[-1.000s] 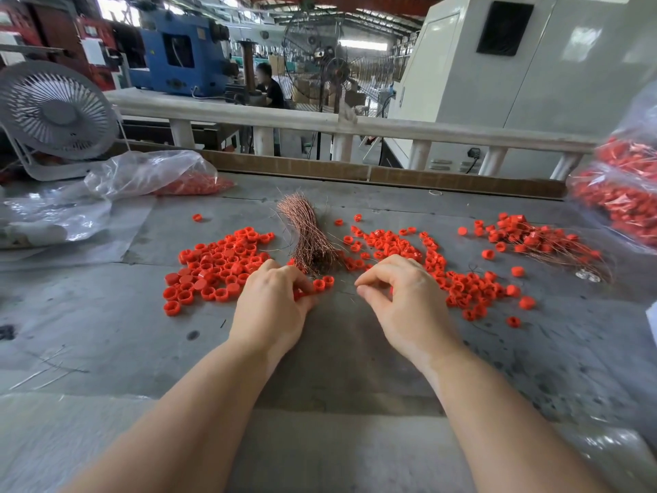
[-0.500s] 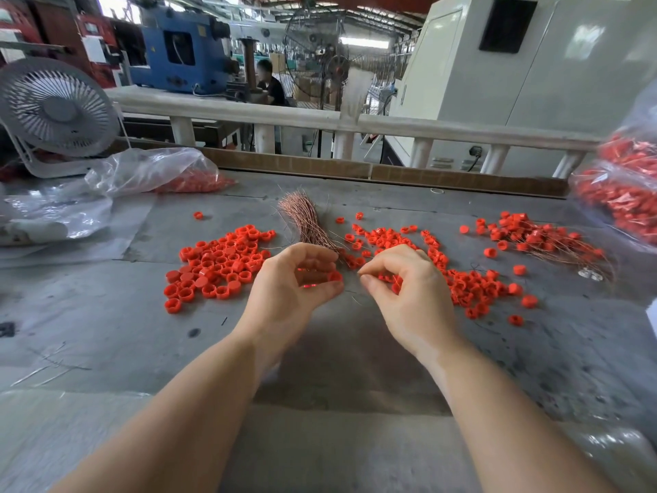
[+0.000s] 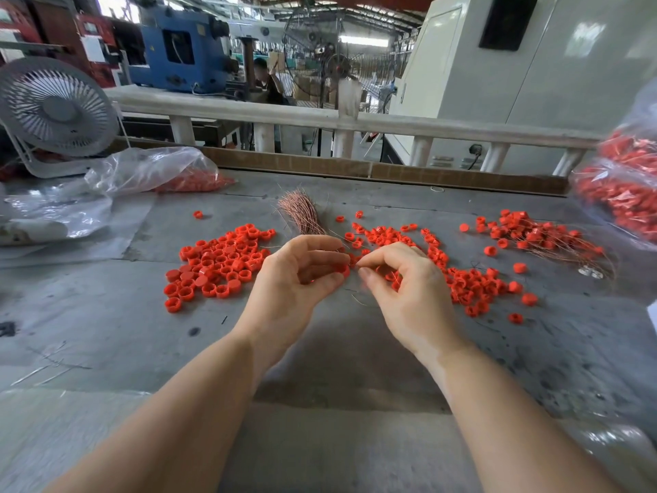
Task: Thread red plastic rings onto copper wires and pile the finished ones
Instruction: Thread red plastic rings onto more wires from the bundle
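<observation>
Threading step was judged in hand: one red ring (image 3: 343,269) was pinched at the left hand (image 3: 295,279) fingertips, hands held together above the table (image 3: 106,332) centre. Right hand (image 3: 409,290) was pinched as if on a wire; the wire itself couldn't be made out. Next move was judged to need the wire tip lined up with the ring's hole.

Counts: one copper wire bundle (image 3: 302,213) far centre; two loose ring heaps, left (image 3: 217,268) and right (image 3: 462,279), too many to count; one finished pile (image 3: 540,236) far right.

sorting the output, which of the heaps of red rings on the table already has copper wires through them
The far-right heap of red plastic rings: thin copper wires trail out of it. The left heap and the middle heap are loose rings.
</observation>
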`<state>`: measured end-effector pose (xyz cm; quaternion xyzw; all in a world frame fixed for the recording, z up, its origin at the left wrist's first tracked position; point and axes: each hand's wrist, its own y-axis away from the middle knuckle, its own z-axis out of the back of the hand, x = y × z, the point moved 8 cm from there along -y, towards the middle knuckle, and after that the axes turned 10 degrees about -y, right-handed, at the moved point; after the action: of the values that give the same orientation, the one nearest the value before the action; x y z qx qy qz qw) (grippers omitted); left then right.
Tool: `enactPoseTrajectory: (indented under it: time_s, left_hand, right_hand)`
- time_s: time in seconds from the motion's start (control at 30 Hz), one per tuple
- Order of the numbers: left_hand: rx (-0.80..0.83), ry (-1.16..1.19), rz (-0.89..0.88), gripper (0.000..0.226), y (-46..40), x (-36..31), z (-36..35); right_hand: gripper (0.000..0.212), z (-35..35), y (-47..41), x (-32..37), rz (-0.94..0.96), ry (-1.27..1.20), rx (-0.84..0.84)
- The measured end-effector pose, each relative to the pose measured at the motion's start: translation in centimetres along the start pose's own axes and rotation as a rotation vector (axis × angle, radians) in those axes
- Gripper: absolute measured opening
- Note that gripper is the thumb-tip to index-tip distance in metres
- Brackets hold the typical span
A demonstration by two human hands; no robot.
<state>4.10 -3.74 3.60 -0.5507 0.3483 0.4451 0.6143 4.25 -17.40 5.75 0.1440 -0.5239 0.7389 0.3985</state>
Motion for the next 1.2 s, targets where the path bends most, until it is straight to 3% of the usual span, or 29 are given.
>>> enactPoseTrajectory:
  time_s: [0.5, 1.2]
  left_hand:
    - [-0.035, 0.079, 0.009, 0.050, 0.0, 0.0, 0.3]
    - [-0.006, 0.119, 0.108, 0.024, 0.1, 1.2, 0.0]
  right_hand:
    - [0.010, 0.0, 0.1, 0.2, 0.007, -0.048, 0.010]
    - [0.009, 0.0, 0.1, 0.3, 0.018, -0.048, 0.003]
